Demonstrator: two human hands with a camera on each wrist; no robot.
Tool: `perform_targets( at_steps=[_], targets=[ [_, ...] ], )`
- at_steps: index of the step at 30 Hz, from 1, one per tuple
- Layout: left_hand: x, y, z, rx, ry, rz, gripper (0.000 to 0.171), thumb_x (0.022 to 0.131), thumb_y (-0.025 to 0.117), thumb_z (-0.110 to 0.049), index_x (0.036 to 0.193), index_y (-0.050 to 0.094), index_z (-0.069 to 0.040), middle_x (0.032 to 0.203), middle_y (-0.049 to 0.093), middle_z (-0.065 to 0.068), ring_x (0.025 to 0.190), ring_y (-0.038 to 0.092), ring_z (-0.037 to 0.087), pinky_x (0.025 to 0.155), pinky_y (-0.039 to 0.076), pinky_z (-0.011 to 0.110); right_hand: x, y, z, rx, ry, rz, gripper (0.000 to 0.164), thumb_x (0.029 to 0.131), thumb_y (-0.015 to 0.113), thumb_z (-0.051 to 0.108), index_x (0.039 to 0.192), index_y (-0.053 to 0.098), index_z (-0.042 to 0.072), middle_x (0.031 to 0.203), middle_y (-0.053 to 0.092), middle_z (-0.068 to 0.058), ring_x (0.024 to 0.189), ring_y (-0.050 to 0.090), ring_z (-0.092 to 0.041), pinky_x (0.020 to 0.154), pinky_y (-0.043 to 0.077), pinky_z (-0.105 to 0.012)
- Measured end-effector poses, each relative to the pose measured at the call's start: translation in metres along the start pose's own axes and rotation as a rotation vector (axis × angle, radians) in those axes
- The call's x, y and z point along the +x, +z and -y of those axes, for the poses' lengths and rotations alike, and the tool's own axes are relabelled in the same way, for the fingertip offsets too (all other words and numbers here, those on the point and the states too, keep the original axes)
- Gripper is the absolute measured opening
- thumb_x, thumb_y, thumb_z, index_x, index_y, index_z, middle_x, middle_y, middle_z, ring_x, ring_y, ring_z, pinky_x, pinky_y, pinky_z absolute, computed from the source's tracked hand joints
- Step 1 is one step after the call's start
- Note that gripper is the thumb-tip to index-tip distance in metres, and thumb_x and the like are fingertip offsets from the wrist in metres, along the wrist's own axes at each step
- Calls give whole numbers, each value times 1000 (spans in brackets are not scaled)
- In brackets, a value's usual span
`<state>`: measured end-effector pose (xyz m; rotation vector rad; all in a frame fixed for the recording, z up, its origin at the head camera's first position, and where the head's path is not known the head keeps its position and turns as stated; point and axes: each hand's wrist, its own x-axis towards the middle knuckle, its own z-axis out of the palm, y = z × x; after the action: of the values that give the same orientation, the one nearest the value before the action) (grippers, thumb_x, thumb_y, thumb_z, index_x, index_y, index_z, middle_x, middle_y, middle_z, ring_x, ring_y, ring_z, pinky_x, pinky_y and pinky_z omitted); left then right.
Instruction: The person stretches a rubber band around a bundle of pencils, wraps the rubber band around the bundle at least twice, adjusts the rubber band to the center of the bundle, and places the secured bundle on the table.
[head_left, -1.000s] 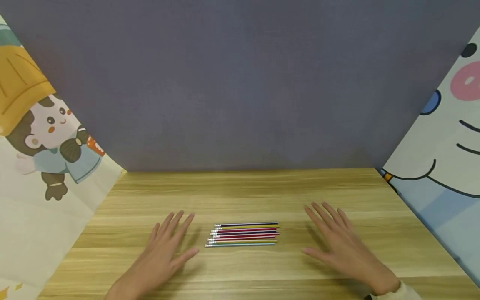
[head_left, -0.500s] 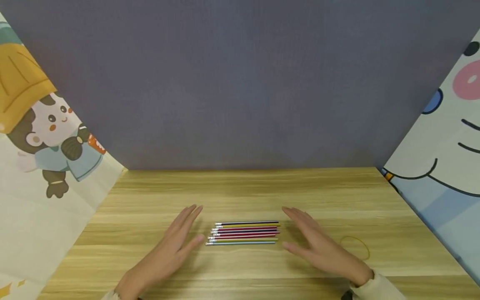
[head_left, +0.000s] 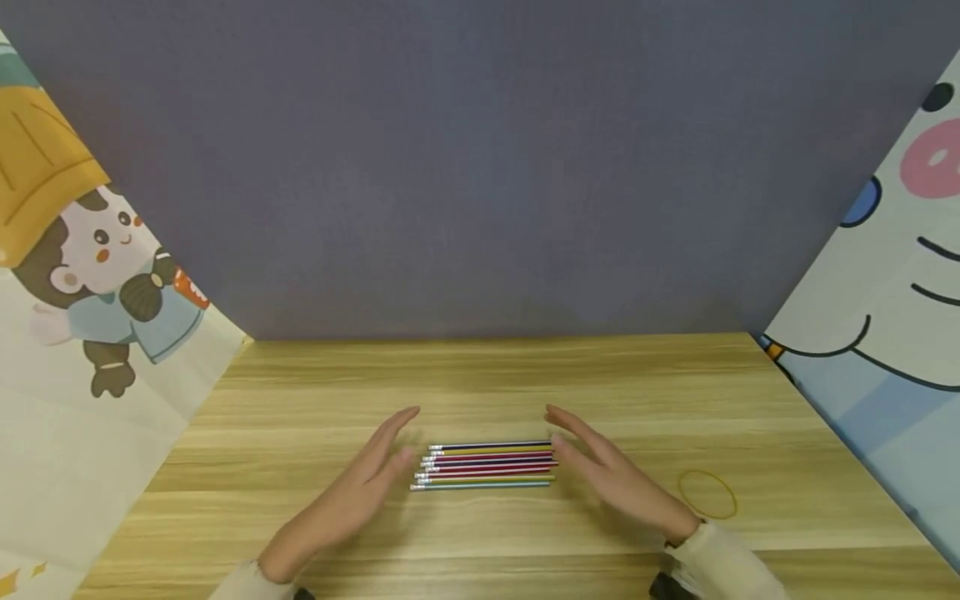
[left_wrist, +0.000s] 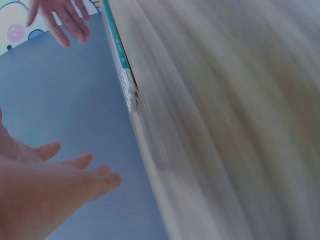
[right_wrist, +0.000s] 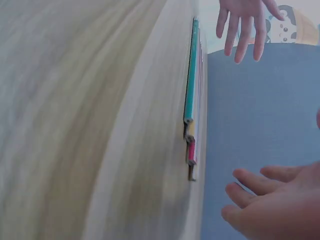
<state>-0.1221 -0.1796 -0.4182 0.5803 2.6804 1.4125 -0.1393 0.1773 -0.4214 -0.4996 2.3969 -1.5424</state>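
Observation:
Several pencils (head_left: 487, 467) lie side by side on the wooden table, their white eraser ends to the left. In the wrist views a teal pencil (left_wrist: 117, 42) is nearest, and the blunt right ends of a teal pencil (right_wrist: 190, 75) and others show. My left hand (head_left: 360, 492) hovers off the eraser ends with fingers straight, holding nothing. Facing it, my right hand (head_left: 607, 471) is at the pencils' right ends, fingers extended and thumb close to the tips. Whether that thumb touches them I cannot tell.
A thin yellow rubber band (head_left: 707, 493) lies on the wooden table (head_left: 480, 379), right of my right hand. A grey-blue panel (head_left: 480, 167) stands at the table's back edge. Cartoon-printed sheets (head_left: 45, 400) flank both sides.
Both hands have moved inward toward the two ends of the pencils and turned palm to palm. The rubber band, hidden at first, has come into view. The pencils have stayed put.

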Motion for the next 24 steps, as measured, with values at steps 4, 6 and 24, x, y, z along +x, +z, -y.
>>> perform_targets(
  at_steps=[4, 6, 24],
  targets=[
    [7, 2, 1, -112, -25, -5, 50, 110, 30, -36, 158, 22, -22, 163, 21, 10, 149, 19, 38, 116, 15, 66, 6, 0, -3, 65, 31, -34, 53, 109, 34, 43, 157, 25, 23, 157, 37, -7, 145, 32, -32, 117, 25, -60],
    [10, 2, 2, -159, -33, -9, 51, 111, 26, -35, 158, 22, -16, 163, 21, 15, 148, 18, 41, 116, 14, 67, 9, 1, -4, 90, 50, -49, 55, 109, 32, 46, 157, 26, 21, 156, 39, -7, 144, 33, -33, 118, 22, -61],
    [26, 17, 17, -1009, -180, -18, 78, 106, 17, -58, 154, 16, 3, 161, 15, 27, 150, 14, 37, 124, 1, 46, 23, 24, -15, 502, 99, -118, 68, 107, 27, 54, 156, 23, 7, 151, 44, -18, 149, 25, -25, 124, 8, -46]
  ],
)
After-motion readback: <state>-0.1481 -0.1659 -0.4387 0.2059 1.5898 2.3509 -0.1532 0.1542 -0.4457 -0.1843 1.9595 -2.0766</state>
